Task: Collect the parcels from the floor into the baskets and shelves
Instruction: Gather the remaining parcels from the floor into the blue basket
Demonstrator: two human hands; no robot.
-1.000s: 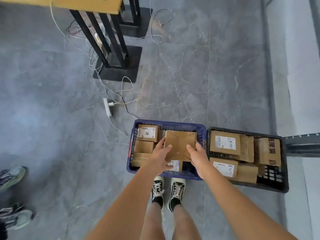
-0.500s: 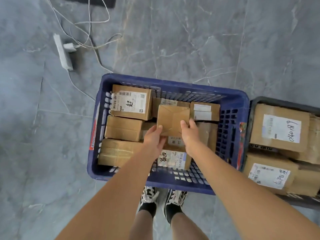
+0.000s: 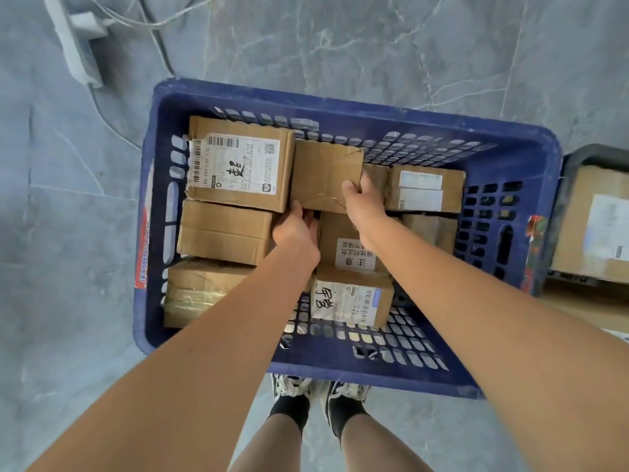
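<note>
Both hands, left (image 3: 295,229) and right (image 3: 362,199), grip a plain, creased brown parcel (image 3: 325,173) at center frame, inside a blue basket (image 3: 340,97).

Parcels (image 3: 238,168) lie in the basket (image 3: 340,100); second basket (image 3: 575,158) just right; power strip (image 3: 73,46) behind-left.

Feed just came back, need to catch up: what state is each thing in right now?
Plain parcel: held by both hands, low inside the basket among the others.
Left hand: grips its near left corner.
Right hand: grips its near right edge.
Blue basket: on the floor, mostly filled with parcels.
Black basket: beside it, holding parcels.
Power strip: plug inserted.
</note>
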